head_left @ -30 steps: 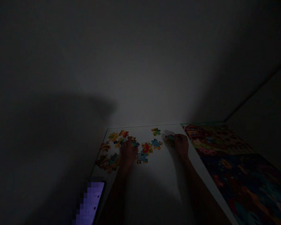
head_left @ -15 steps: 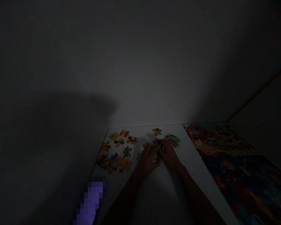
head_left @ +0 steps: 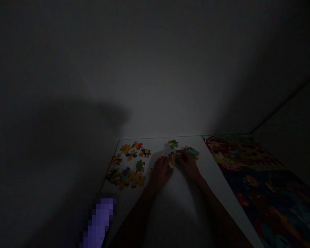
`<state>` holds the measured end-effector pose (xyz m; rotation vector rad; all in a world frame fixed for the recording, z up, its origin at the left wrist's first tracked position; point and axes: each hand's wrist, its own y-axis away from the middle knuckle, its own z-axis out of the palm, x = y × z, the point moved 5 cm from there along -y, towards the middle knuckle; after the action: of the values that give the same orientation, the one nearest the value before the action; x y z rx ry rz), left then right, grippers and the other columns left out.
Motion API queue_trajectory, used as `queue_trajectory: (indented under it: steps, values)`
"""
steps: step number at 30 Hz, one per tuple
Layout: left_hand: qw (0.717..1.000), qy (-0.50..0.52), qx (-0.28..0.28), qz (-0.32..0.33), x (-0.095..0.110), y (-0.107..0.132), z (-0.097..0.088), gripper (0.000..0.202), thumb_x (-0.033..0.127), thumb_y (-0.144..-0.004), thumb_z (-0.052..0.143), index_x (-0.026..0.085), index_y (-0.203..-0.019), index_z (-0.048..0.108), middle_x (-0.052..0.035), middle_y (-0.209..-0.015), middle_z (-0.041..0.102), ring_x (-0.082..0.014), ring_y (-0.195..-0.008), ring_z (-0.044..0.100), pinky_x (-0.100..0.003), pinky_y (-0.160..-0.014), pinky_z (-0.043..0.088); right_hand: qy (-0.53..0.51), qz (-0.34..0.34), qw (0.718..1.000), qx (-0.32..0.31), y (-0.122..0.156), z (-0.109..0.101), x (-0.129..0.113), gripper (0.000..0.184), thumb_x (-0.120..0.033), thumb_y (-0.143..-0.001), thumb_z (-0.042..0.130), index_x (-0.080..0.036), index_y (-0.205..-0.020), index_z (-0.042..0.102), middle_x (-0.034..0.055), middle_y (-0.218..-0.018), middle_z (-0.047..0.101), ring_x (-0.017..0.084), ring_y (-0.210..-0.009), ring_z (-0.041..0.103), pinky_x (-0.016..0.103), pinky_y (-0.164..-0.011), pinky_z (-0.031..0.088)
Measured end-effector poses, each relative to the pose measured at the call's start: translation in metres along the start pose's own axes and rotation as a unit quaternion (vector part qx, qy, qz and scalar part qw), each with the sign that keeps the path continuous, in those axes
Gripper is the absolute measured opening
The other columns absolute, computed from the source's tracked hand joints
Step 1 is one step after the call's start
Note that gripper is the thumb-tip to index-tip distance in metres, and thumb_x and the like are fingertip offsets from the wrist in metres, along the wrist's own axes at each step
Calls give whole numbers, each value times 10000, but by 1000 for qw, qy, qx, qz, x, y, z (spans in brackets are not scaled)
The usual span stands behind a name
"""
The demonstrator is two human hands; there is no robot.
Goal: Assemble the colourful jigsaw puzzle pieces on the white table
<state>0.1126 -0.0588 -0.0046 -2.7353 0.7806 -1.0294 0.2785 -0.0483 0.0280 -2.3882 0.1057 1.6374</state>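
Note:
The scene is very dark. On a white table (head_left: 175, 206) lie several colourful jigsaw pieces (head_left: 130, 165), most in a loose cluster at the left. My left hand (head_left: 161, 172) and my right hand (head_left: 188, 163) meet near the table's far middle, fingers bent over a small group of pieces (head_left: 174, 156). Both hands press or pinch these pieces; which ones each holds is too dim to tell. A single green and yellow piece (head_left: 173, 143) lies just beyond them, and a joined cluster (head_left: 192, 151) sits beside my right hand.
A large colourful picture board with a red barn (head_left: 237, 151) lies along the table's right side. A glowing purple screen (head_left: 99, 224) sits at the table's near left corner. A plain wall rises behind the table.
My hands came together from apart: the left moved right from the left cluster, the right moved left. Both then shifted slightly away from me, toward the joined cluster.

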Motion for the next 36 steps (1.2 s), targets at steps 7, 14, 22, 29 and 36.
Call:
queue_trajectory:
  steps: [7, 14, 22, 29, 36]
  values:
    - [999, -29, -2, 27, 3, 0, 0, 380, 195, -910, 543, 212, -1288, 573, -102, -1311, 589, -271, -1309, 483, -468, -1126, 409, 12, 49, 966, 253, -5, -55, 25, 454, -540, -755, 652, -190, -1043, 619, 28, -798, 642, 199, -710, 595, 330, -659, 472]
    - [997, -47, -2, 56, 8, 5, -1, 356, 215, -929, 517, 194, -1281, 567, -105, -1345, 570, -254, -1343, 460, -472, -1175, 358, 67, 86, 950, 292, -5, -67, 36, 407, -505, -732, 635, -213, -1015, 609, 30, -789, 650, 227, -759, 616, 344, -686, 479]
    - [994, -89, -47, 50, 13, 8, -1, 482, 433, -942, 543, 230, -1378, 517, -119, -1494, 465, -296, -1452, 337, -559, -1217, 229, 128, 61, 952, 270, -10, -67, 44, 412, -512, -725, 614, -188, -976, 651, 104, -894, 686, 290, -844, 626, 433, -788, 493]
    - [995, -66, -32, 65, 17, 7, 2, 472, 465, -942, 545, 217, -1343, 562, -124, -1453, 507, -277, -1419, 390, -526, -1220, 241, 187, 45, 950, 247, -15, -68, 52, 436, -523, -745, 574, -141, -922, 687, 172, -947, 709, 323, -878, 640, 467, -819, 493]
    - [995, -19, 91, 37, 15, 2, -12, 284, 247, -945, 518, 248, -1200, 643, -44, -1250, 658, -195, -1226, 564, -459, -1194, 320, 188, 64, 954, 227, -15, -69, 47, 415, -503, -729, 579, -141, -877, 716, 199, -915, 720, 364, -870, 662, 508, -815, 496]
